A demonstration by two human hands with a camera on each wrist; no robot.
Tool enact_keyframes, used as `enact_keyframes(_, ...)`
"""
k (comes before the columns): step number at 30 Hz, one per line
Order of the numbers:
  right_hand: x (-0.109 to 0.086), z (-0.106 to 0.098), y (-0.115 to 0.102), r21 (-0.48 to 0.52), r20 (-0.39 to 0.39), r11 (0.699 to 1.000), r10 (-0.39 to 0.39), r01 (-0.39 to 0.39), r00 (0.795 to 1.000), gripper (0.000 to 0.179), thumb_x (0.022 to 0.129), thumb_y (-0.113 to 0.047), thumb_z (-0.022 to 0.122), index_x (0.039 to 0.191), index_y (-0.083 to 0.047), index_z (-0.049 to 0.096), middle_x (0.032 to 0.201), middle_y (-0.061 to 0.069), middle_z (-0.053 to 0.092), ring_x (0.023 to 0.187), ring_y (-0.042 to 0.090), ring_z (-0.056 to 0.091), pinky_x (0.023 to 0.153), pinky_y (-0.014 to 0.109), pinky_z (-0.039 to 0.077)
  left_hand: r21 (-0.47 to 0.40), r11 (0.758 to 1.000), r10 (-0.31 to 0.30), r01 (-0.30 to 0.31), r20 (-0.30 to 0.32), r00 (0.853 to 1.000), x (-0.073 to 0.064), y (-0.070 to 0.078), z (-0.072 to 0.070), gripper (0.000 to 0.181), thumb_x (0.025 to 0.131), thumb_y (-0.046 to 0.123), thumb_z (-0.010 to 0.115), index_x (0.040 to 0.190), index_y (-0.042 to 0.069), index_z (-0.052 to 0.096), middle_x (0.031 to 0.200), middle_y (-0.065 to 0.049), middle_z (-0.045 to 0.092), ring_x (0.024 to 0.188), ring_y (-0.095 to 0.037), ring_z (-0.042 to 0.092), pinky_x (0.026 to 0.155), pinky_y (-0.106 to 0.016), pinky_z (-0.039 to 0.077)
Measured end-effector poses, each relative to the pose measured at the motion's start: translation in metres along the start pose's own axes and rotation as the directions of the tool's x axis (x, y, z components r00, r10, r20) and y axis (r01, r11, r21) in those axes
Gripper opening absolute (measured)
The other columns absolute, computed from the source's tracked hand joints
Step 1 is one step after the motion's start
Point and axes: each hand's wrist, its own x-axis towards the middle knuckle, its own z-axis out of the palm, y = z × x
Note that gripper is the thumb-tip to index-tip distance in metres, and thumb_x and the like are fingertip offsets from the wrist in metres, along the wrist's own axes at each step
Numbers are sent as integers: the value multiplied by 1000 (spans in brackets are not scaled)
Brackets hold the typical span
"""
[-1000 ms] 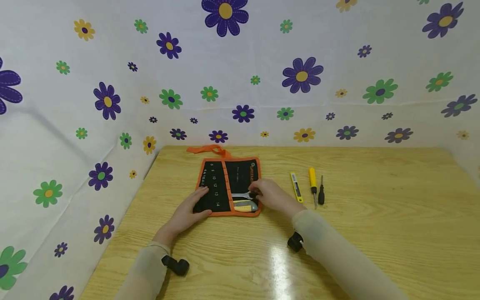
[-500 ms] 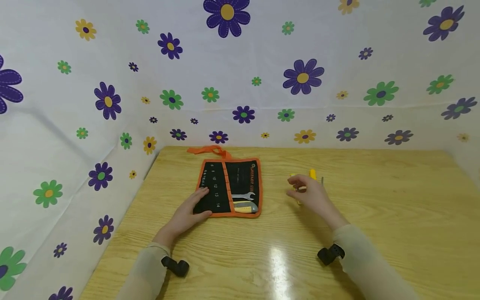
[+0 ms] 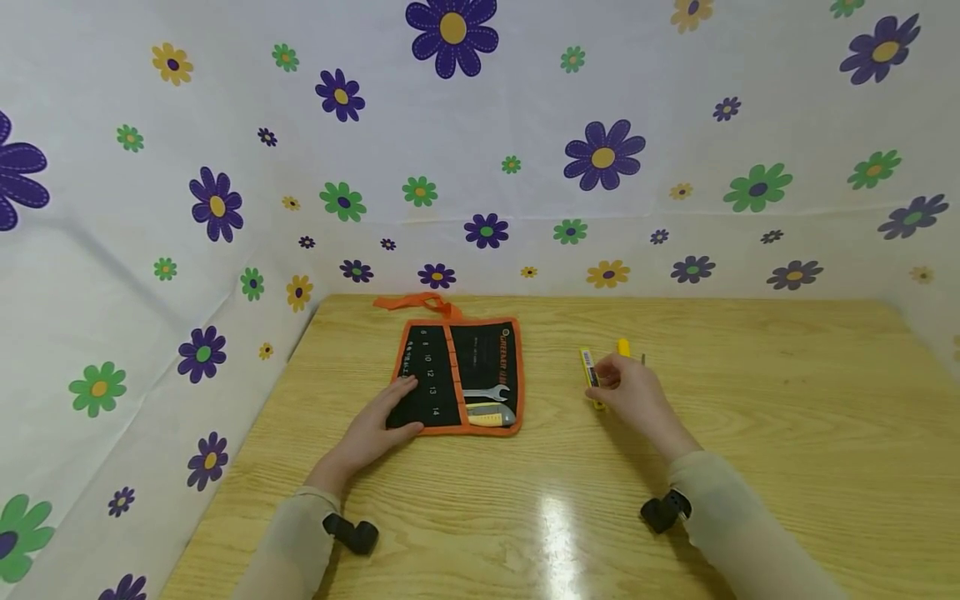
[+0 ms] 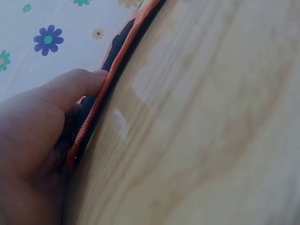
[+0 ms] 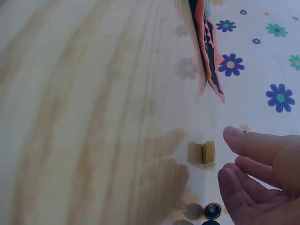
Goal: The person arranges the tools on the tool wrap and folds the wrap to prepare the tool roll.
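A black tool pouch (image 3: 486, 350) with orange edging lies unfolded on the table. My left hand (image 3: 375, 423) rests on its left part, fingers extended; the left wrist view shows the thumb on the pouch's orange edge (image 4: 117, 61). A wrench (image 3: 487, 392) and a yellow-grey utility knife (image 3: 491, 415) poke out of its pockets. To the right, my right hand (image 3: 637, 404) hovers at a flat yellow case (image 3: 588, 367) with a printed label. In the right wrist view, thumb and fingers stand apart beside the yellow case's end (image 5: 209, 153), not gripping it.
Behind the right hand show the yellow handle of a screwdriver (image 3: 623, 347) and the tip of a small dark screwdriver (image 3: 642, 359); the rest of both is hidden. An orange tie strap (image 3: 416, 300) trails from the pouch's top. Flowered cloth (image 3: 525, 192) stands behind the table.
My right hand has left the wrench at the pouch and moved right to the yellow case, lowering its fingers around it. The left hand has stayed in place.
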Motion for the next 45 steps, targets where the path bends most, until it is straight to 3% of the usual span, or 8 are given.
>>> enact_keyframes(9, 3, 3, 2, -92, 64, 995, 47, -41, 997, 33, 79, -17, 79, 98, 4, 62, 88, 11, 64, 79, 23, 59, 71, 39, 51, 0, 1000, 9, -9, -2, 1000, 0, -1, 0, 77, 87, 44, 68, 150, 18, 33, 156, -5, 25, 142, -29, 19, 110, -55, 20)
enact_keyframes(18, 6, 6, 3, -137, 32, 990, -12, 16, 999, 26, 78, -5, 76, 96, 8, 63, 86, 15, 65, 79, 26, 61, 72, 41, 51, 7, 1000, 15, -15, -4, 1000, 1, -2, 1, 76, 87, 44, 67, 151, 19, 32, 156, -4, 25, 142, -29, 19, 110, -56, 21)
enact_keyframes(32, 0, 5, -3, 40, 7, 999, -11, 11, 1000, 24, 82, -3, 66, 105, 5, 65, 98, 16, 66, 90, 30, 61, 79, 44, 51, 5, 1000, 5, -5, -1, 1000, -1, 4, -1, 75, 88, 40, 68, 150, 15, 34, 155, -5, 26, 142, -28, 20, 111, -53, 21)
enact_keyframes(45, 3, 13, -12, 33, -48, 989, -145, 147, 988, 21, 83, 0, 67, 104, 2, 66, 97, 13, 66, 89, 29, 60, 79, 44, 50, -2, 1000, 12, -12, -3, 1000, -1, 5, -2, 74, 88, 39, 68, 149, 14, 35, 155, -6, 26, 142, -29, 19, 111, -53, 21)
